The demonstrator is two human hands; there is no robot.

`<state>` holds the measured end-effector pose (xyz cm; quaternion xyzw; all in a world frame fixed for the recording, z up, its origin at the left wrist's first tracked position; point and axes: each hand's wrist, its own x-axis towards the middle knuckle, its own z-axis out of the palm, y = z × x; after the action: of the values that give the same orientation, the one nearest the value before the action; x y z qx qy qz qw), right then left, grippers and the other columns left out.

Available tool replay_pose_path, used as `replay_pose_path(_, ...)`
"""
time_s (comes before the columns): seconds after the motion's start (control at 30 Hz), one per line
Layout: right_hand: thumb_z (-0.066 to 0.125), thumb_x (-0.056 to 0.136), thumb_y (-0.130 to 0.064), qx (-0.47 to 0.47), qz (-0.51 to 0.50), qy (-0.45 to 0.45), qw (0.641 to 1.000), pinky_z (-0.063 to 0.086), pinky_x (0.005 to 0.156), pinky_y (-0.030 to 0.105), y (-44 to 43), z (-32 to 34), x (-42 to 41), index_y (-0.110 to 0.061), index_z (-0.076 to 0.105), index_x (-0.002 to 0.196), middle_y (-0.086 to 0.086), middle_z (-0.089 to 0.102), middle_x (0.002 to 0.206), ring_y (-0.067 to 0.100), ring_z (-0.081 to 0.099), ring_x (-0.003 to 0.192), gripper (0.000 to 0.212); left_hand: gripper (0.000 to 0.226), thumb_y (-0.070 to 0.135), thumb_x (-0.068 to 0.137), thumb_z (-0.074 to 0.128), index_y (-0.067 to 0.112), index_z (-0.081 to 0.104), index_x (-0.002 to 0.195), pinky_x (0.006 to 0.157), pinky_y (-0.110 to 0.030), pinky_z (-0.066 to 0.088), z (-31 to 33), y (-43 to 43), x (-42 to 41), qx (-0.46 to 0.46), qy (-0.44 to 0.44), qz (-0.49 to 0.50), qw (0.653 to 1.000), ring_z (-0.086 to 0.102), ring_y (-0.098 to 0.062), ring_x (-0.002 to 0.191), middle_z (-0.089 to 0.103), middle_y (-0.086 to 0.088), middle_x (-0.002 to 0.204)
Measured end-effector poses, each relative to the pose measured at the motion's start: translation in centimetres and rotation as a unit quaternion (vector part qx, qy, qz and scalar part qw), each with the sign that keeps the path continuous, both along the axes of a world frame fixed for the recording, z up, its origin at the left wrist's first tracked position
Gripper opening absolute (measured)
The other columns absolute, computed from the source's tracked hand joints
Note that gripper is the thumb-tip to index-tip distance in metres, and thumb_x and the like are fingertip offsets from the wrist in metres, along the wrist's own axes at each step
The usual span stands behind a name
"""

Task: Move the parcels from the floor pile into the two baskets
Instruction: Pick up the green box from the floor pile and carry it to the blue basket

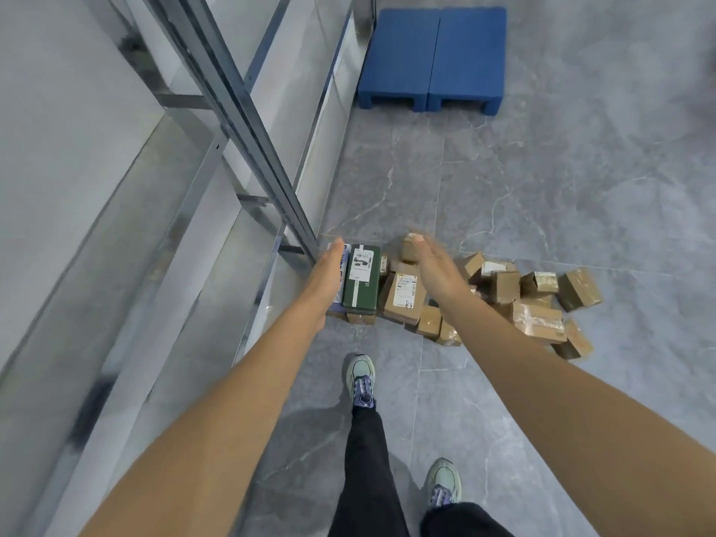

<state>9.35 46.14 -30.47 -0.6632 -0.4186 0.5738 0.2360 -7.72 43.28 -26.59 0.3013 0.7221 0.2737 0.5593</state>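
Observation:
A pile of parcels lies on the grey floor ahead of me: a dark green box [362,279] with a white label, a brown labelled box [405,296] beside it, and several small brown cartons [538,300] spreading to the right. My left hand [327,277] is stretched out flat, just left of the green box, over a white and blue parcel [343,265]. My right hand [434,271] is stretched out with straight fingers above the brown boxes in the middle of the pile. Neither hand holds anything. No basket is in view.
A grey metal shelving rack [248,149] runs along the left, its post standing right by the pile. A blue plastic pallet [432,58] lies on the floor at the back. My two feet in pale green shoes [362,377] stand just short of the parcels.

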Motion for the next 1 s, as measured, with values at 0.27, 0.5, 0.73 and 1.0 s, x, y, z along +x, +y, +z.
replay_pose_path(0.27, 0.029, 0.108, -0.061, -0.06, -0.044, -0.022, 0.997, 0.019, 0.128, 0.049, 10.3, -8.8, -5.7, -0.025, 0.029, 0.164, 0.0, 0.028, 0.17, 0.023, 0.023, 0.157, 0.067, 0.038, 0.045, 0.114, 0.024, 0.037, 0.054, 0.092, 0.048, -0.007, 0.044, -10.8, 12.4, -5.1, -0.065, -0.016, -0.047, 0.997, 0.058, 0.016, 0.058, 0.058, 0.017, 0.091)
replay_pose_path(0.5, 0.028, 0.111, -0.055, -0.135, -0.067, 0.001, 0.989, 0.027, 0.11, 0.035, 15.2, -18.5, -7.8, -0.025, 0.033, 0.161, -0.007, 0.043, 0.152, 0.011, 0.036, 0.139, 0.059, 0.053, 0.048, 0.113, 0.023, 0.022, 0.051, 0.149, 0.093, -0.027, 0.031, -21.7, 18.6, -7.1, -0.112, -0.021, -0.054, 0.992, 0.051, -0.007, 0.101, 0.056, 0.001, 0.127)
replay_pose_path(0.73, 0.027, 0.111, -0.054, -0.186, -0.063, 0.003, 0.981, 0.027, 0.109, 0.033, 18.1, -30.8, -9.7, -0.017, 0.034, 0.161, -0.008, 0.044, 0.146, 0.009, 0.037, 0.133, 0.062, 0.053, 0.056, 0.111, 0.023, 0.03, 0.055, 0.144, 0.099, -0.031, 0.032, -34.1, 21.9, -8.8, -0.168, -0.003, -0.048, 0.985, 0.048, -0.009, 0.115, 0.059, 0.006, 0.132)
replay_pose_path(1.0, 0.023, 0.107, -0.064, -0.253, -0.074, 0.006, 0.965, 0.022, 0.123, 0.047, 19.5, -44.1, -11.2, -0.026, 0.028, 0.164, 0.0, 0.03, 0.169, 0.025, 0.028, 0.156, 0.069, 0.055, 0.052, 0.112, 0.021, 0.025, 0.055, 0.146, 0.095, -0.03, 0.032, -46.7, 23.3, -8.8, -0.184, 0.003, -0.053, 0.981, 0.05, -0.014, 0.116, 0.058, 0.003, 0.135)
